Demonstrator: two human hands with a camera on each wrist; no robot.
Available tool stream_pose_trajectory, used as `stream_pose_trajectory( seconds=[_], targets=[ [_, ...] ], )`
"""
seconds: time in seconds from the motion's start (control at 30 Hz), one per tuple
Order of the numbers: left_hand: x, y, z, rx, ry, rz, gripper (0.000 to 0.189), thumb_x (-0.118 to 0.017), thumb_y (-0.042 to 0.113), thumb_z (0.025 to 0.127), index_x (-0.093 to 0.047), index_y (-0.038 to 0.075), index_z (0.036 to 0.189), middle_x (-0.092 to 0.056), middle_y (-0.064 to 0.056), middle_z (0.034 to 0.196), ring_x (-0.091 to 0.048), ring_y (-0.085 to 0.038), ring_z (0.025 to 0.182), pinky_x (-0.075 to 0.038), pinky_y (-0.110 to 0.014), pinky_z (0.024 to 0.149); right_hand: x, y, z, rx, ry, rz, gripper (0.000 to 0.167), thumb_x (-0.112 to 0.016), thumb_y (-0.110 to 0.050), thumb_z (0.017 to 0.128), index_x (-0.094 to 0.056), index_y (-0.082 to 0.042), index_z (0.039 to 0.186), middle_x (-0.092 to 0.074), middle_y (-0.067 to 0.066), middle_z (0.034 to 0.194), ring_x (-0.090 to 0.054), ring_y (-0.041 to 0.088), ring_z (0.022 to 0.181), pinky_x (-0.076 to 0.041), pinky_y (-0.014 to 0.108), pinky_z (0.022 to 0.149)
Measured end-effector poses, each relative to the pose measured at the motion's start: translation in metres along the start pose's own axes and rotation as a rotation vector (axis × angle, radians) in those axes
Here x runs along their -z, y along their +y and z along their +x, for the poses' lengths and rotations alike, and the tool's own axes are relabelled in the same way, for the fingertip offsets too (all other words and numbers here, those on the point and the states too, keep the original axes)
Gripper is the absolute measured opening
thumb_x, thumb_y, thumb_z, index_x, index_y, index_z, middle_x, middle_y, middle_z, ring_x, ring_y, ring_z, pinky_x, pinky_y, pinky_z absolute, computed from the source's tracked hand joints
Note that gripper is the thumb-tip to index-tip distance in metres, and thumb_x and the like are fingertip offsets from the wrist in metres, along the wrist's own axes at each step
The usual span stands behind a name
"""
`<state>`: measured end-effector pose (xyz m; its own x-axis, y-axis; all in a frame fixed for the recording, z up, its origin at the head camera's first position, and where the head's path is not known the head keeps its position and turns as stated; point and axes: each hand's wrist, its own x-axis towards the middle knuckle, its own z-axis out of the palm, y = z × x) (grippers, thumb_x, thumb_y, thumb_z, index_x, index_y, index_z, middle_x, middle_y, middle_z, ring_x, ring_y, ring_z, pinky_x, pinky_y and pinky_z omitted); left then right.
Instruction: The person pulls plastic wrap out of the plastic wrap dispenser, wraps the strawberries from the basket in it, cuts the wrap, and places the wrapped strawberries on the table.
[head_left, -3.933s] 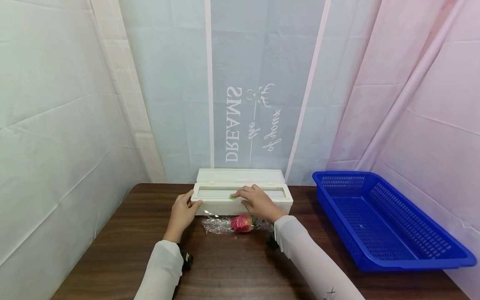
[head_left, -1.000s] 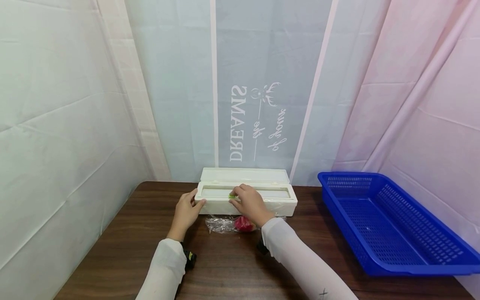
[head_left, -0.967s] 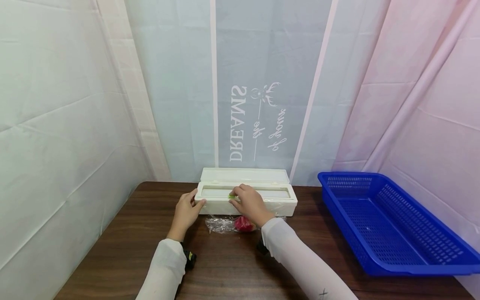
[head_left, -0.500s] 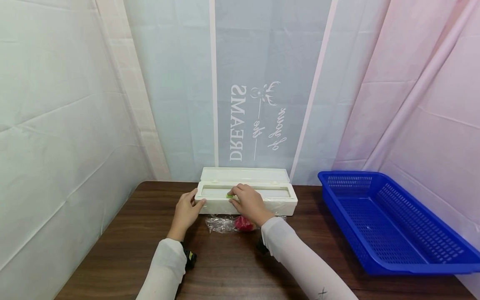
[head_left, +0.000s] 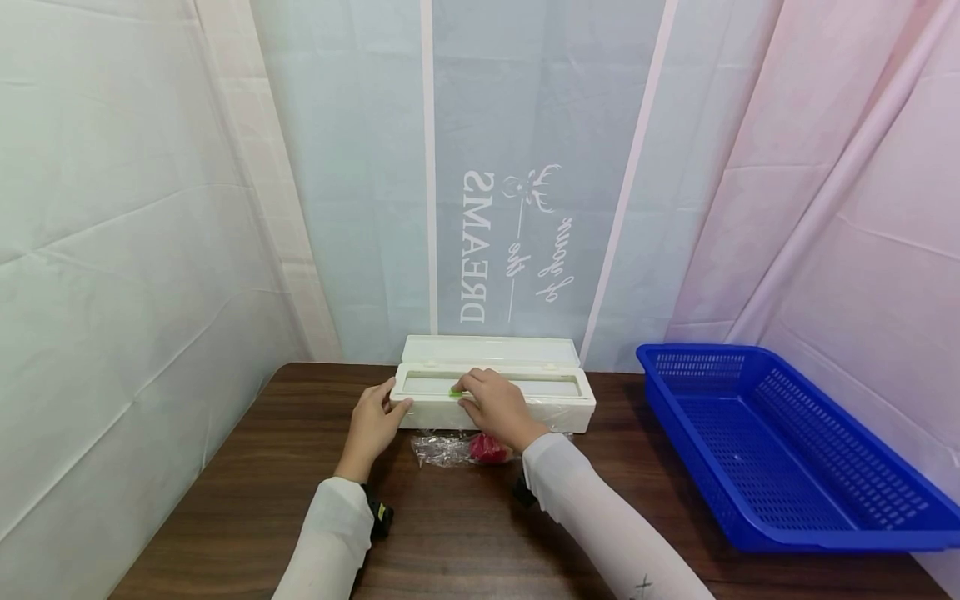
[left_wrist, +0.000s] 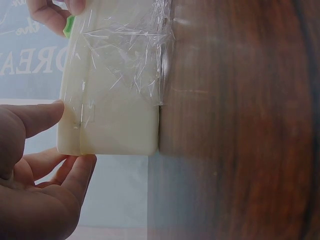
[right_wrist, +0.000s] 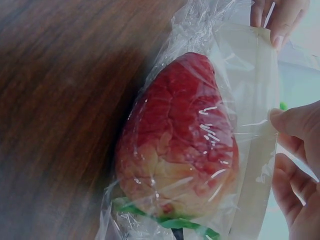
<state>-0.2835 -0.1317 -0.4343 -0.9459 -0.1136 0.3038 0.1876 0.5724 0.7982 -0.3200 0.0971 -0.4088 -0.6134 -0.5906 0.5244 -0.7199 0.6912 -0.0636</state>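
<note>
A white cling film dispenser [head_left: 431,416] lies along the back of the table with its lid [head_left: 491,349] raised. My left hand [head_left: 373,423] grips its left end, thumb on the front edge and fingers round the end. On the front edge sits a small green slide cutter [head_left: 454,392], which my right hand [head_left: 498,407] pinches. Clear cling film [left_wrist: 127,55] hangs down the dispenser's front. Just before it lies a red and yellowish fruit [right_wrist: 177,135] with green leaves, wrapped in the film; my right hand and wrist partly hide it in the head view.
At the right a deep blue plastic basket [head_left: 750,442] with perforated walls stands on the dark wood table [head_left: 450,533]. A grey-blue curtain [head_left: 375,208] with printed lettering hangs right behind the dispenser, and pale curtains flank both sides.
The right hand has slid the green cutter a little to the left along the dispenser's edge. My left hand keeps its grip on the end, and the wrapped fruit lies still.
</note>
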Motion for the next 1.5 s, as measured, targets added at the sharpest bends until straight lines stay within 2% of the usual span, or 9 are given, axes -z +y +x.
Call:
stream_pose_trajectory(
  seconds=[0.3,0.77,1.0,1.5],
  targets=[
    [0.0003,0.0000,0.0009,0.025,-0.011,-0.012,0.063,-0.068,0.018,0.098,-0.040,-0.006,0.149,-0.045,-0.028,0.139,-0.051,-0.038,0.127,-0.047,-0.046,0.102,0.0000,0.0001,0.0003,0.033,-0.004,0.028,0.021,-0.073,-0.014,0.093,-0.070,-0.019,0.114,-0.068,-0.004,0.111,-0.062,0.018,0.097,-0.055,0.034,0.081],
    [-0.0016,0.0002,0.0013,0.015,-0.008,-0.018,0.061,-0.068,0.016,0.098,-0.041,-0.007,0.148,-0.045,-0.029,0.139,-0.051,-0.039,0.127,-0.047,-0.046,0.102,0.0001,-0.0001,0.0019,0.070,-0.024,-0.002,0.026,-0.071,-0.012,0.094,-0.070,-0.019,0.119,-0.068,-0.004,0.118,-0.061,0.019,0.099,-0.054,0.034,0.084],
    [-0.0013,0.0003,0.0024,0.015,-0.008,-0.017,0.061,-0.067,0.016,0.098,-0.041,-0.006,0.148,-0.045,-0.029,0.139,-0.050,-0.039,0.127,-0.046,-0.046,0.103,0.0015,0.0020,0.0042,0.123,-0.029,0.013,0.029,-0.070,-0.009,0.094,-0.069,-0.019,0.121,-0.068,-0.003,0.120,-0.060,0.020,0.095,-0.053,0.034,0.083],
    [-0.0004,0.0008,0.0011,0.018,-0.006,-0.023,0.061,-0.068,0.015,0.098,-0.041,-0.008,0.148,-0.046,-0.030,0.138,-0.051,-0.039,0.126,-0.047,-0.046,0.102,0.0023,0.0034,0.0088,0.160,-0.092,0.030,0.033,-0.066,-0.004,0.095,-0.068,-0.019,0.125,-0.066,-0.003,0.121,-0.059,0.020,0.094,-0.052,0.034,0.084]
  ],
)
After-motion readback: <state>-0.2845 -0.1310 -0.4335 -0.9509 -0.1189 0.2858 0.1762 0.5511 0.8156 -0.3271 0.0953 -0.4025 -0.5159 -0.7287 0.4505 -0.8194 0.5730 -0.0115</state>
